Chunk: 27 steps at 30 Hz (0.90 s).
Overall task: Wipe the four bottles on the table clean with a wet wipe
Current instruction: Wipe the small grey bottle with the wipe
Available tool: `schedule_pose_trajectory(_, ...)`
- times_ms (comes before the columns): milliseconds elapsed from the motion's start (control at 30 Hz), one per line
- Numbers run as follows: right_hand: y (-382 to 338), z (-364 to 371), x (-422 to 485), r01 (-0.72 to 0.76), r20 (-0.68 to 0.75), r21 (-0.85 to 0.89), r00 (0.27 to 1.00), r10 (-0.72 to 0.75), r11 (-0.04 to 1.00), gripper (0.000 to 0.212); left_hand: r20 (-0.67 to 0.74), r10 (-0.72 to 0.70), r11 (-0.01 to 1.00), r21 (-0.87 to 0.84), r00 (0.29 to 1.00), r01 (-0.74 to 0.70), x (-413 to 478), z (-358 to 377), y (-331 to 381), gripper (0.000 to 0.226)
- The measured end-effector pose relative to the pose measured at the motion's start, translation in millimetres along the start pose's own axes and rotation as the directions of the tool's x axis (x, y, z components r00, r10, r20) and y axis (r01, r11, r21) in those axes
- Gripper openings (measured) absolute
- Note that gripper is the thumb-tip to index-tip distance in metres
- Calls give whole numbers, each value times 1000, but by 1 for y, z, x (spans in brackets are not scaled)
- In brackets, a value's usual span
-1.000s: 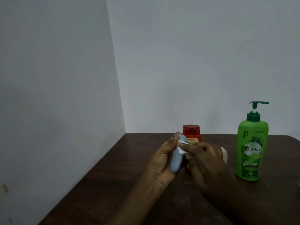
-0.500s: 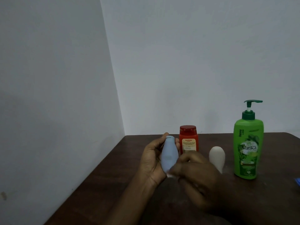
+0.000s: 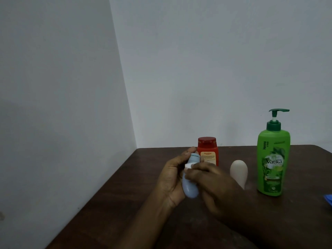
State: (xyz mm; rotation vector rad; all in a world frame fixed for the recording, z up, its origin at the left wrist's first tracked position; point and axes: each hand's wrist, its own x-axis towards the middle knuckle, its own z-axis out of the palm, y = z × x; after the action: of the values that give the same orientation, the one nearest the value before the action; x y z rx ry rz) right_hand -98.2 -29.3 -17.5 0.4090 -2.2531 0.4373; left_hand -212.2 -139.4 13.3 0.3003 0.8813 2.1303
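My left hand [image 3: 172,178] holds a small pale blue bottle [image 3: 190,187] above the dark wooden table [image 3: 125,203], its cap end pointing away from me. My right hand [image 3: 215,184] presses a white wet wipe [image 3: 188,166] against the bottle's upper part, and only a small corner of the wipe shows between the fingers. Behind the hands stands a red bottle [image 3: 209,151] with a red cap. A cream-white rounded bottle [image 3: 239,172] stands to its right. A tall green pump bottle [image 3: 273,159] stands farther right.
The table sits in a corner, with white walls close on the left and behind. A blue object [image 3: 328,199] shows partly at the right edge of the view. The table's left edge runs diagonally toward me.
The wipe in my right hand has slid from the bottle's lower end up to its upper part. The blue bottle has tilted slightly in my left hand.
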Motion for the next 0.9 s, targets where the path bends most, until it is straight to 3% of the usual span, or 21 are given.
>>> schedule_pose_trajectory(100, -9, -7, 1, 75, 151, -1, 986, -74, 997, 37, -82, 45, 999, -27, 996, -47, 2, -3, 3, 26)
schedule_pose_trajectory(233, -18, -21, 1, 134, 195, 60, 970, -143, 989, 23, -126, 109, 993, -38, 986, -115, 5, -5, 5, 35)
schedule_pose_trajectory(333, -14, -24, 0, 127, -23, 69, 992, -126, 989, 16, -89, 127, 990, -47, 988, -131, 3, -4, 6, 40)
schedule_pose_trajectory(433, -7, -26, 2, 47, -324, -10, 945, -48, 999, 19, -37, 106, 993, -38, 994, -108, -1, 1, 3, 38)
schedule_pose_trajectory(533, -1, -23, 3, -93, -422, -8, 903, 81, 996, 24, -2, 82, 997, -17, 997, -82, -4, 5, -4, 34)
schedule_pose_trajectory(600, 1, -13, 1, -96, -340, 18, 936, 97, 995, 29, 19, 82, 996, -34, 996, -82, -5, 6, -6, 36)
schedule_pose_trajectory(700, 0, 0, -2, 16, -199, 70, 980, -2, 997, 34, 18, 110, 993, -52, 994, -109, -6, 5, -3, 35)
schedule_pose_trajectory(800, -2, -1, -3, 98, -38, 124, 995, -94, 987, 44, -54, 167, 985, -39, 985, -169, -3, 1, 6, 37)
schedule_pose_trajectory(900, -3, -7, -3, 112, 35, 162, 992, -119, 980, 37, -144, 169, 985, -19, 975, -174, 4, -6, 12, 23)
